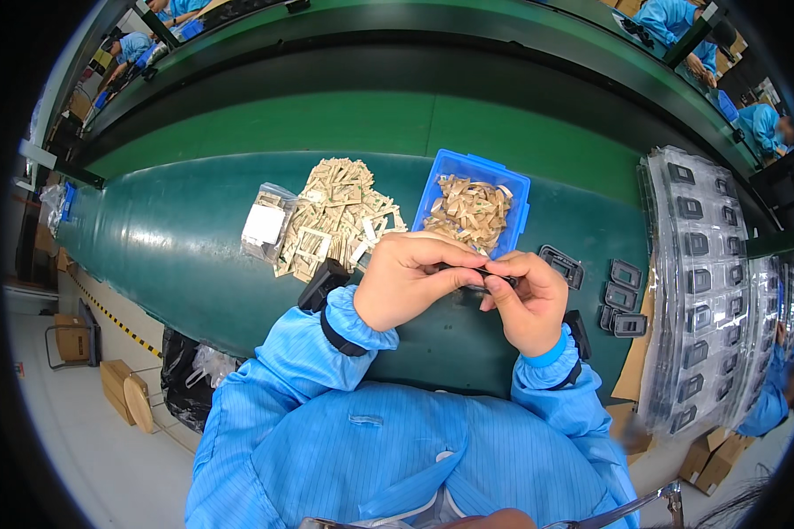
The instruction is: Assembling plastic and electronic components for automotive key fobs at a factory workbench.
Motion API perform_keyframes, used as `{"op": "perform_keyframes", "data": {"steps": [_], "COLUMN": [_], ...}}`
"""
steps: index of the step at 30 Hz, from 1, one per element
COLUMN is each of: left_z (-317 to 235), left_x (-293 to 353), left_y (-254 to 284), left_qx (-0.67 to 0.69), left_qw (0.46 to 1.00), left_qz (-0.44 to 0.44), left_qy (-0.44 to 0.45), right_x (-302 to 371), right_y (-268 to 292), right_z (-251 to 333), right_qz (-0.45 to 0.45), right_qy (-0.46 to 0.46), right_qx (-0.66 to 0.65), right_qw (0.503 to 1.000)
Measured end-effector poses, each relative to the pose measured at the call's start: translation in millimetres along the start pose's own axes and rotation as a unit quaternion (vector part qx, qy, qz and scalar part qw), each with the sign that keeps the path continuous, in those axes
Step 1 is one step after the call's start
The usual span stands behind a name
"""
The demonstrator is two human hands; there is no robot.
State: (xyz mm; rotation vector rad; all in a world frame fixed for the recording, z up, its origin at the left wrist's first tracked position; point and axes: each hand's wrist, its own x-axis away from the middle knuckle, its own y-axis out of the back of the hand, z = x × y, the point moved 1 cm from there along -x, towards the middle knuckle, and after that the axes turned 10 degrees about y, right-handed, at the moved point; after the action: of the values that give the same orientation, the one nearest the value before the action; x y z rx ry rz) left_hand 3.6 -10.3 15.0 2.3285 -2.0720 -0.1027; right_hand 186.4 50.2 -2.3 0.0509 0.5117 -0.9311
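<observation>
Both hands meet over the near middle of the green work table (185, 238). My left hand (408, 278) pinches a small black plastic piece (478, 271) between thumb and fingers. From the other side my right hand (531, 301) grips its right end with thumb and fingertips. Fingers cover most of the piece, so its full shape is hidden. Just beyond the hands stands a blue bin (522, 216) filled with tan curled strips (468, 212). Left of it lies a loose heap of flat beige pieces (340, 216). To the right rests a black rectangular frame (577, 273) with an opening.
Several more black frames (625, 298) lie farther right. Stacked clear plastic trays (715, 304) holding black parts stand at the right edge. A clear bag with a white label (265, 224) touches the heap's left side. Other people in blue work at the far benches.
</observation>
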Motion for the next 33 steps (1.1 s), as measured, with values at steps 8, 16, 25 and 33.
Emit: {"op": "perform_keyframes", "data": {"steps": [8,16,25,33], "left_z": [5,1,-1,-28], "left_x": [0,0,0,-6], "left_y": [-6,-4,-4,21], "left_qx": [0.013,-0.282,-0.285,-0.423], "left_qw": [1.000,0.937,0.941,0.880], "left_qz": [-0.013,-0.078,-0.093,-0.023], "left_qy": [0.000,-0.189,-0.155,-0.215], "right_x": [2,1,-7,-17], "right_y": [-8,-5,-5,15], "right_z": [4,2,2,5], "right_qz": [-0.040,-0.059,0.026,-0.180], "right_qy": [-0.030,-0.092,-0.090,-0.075], "right_qx": [0.032,0.033,-0.066,0.059], "right_qw": [0.998,0.993,0.993,0.979]}}
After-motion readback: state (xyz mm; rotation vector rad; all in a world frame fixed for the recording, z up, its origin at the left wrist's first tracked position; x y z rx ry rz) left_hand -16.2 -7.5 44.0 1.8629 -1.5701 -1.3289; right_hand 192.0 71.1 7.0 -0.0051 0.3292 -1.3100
